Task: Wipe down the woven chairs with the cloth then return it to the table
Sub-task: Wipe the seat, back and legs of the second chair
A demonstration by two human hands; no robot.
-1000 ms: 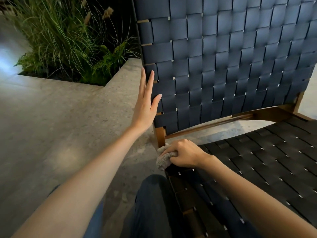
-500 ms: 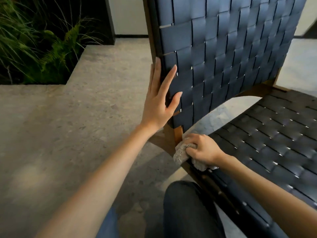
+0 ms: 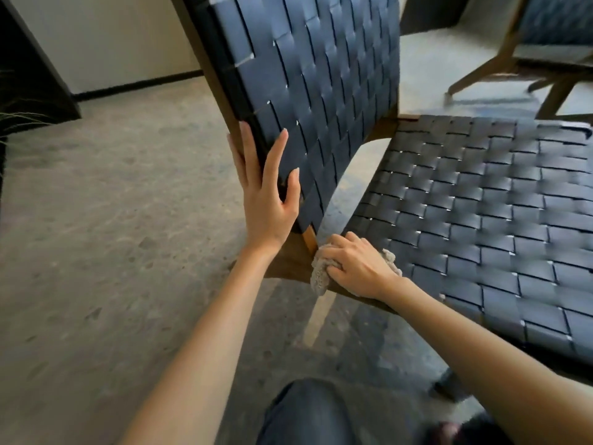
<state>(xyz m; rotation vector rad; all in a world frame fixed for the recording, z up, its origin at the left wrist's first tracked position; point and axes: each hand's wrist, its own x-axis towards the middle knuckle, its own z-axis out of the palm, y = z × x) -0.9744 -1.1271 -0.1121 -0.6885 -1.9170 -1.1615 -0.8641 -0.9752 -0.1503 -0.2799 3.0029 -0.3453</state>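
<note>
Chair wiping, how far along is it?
Done: nothing shows as finished. In hand: right hand presses the cloth on the seat corner; left hand steadies the backrest. Left: second chair, returning the cloth; no table in view.

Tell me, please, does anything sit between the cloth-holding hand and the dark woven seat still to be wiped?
Nothing visible does. The right hand presses the beige knitted cloth at the rear corner of the dark woven seat, which lies bare. The left hand rests aside on the woven backrest.
</note>
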